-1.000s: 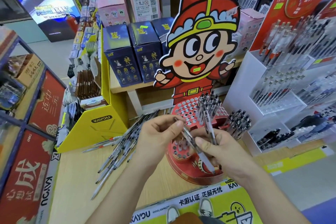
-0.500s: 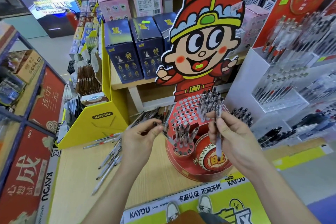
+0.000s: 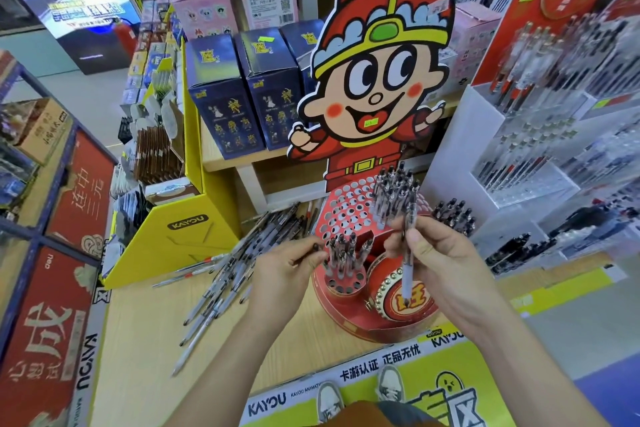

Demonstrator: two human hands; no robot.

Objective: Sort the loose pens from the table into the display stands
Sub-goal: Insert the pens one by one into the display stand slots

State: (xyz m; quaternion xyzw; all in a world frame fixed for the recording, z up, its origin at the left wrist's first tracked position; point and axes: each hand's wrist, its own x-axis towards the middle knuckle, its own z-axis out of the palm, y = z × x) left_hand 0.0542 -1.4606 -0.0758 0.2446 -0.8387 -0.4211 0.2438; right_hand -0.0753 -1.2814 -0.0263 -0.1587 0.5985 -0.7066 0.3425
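A red cartoon display stand (image 3: 349,314) with rows of holes stands on the wooden table (image 3: 138,340). Several pens stand in its upper tier (image 3: 394,194) and lower front tier (image 3: 344,255). My right hand (image 3: 438,263) holds one clear pen (image 3: 408,253) upright, tip down, in front of the stand. My left hand (image 3: 287,270) pinches a pen by its dark end (image 3: 317,247), just left of the lower tier; the rest of that pen is hidden. A pile of loose pens (image 3: 225,274) lies on the table to the left.
A yellow cardboard display (image 3: 180,239) stands left of the pile. A white tiered pen rack (image 3: 519,166) rises at the right, with black pens (image 3: 453,215) at its foot. Dark blue boxes (image 3: 242,94) sit on a shelf behind. The table's front edge carries a yellow banner (image 3: 398,374).
My hands have drawn apart. The right hand turned its pen from slanting to upright in front of the stand. The left hand moved left, towards the lower tier.
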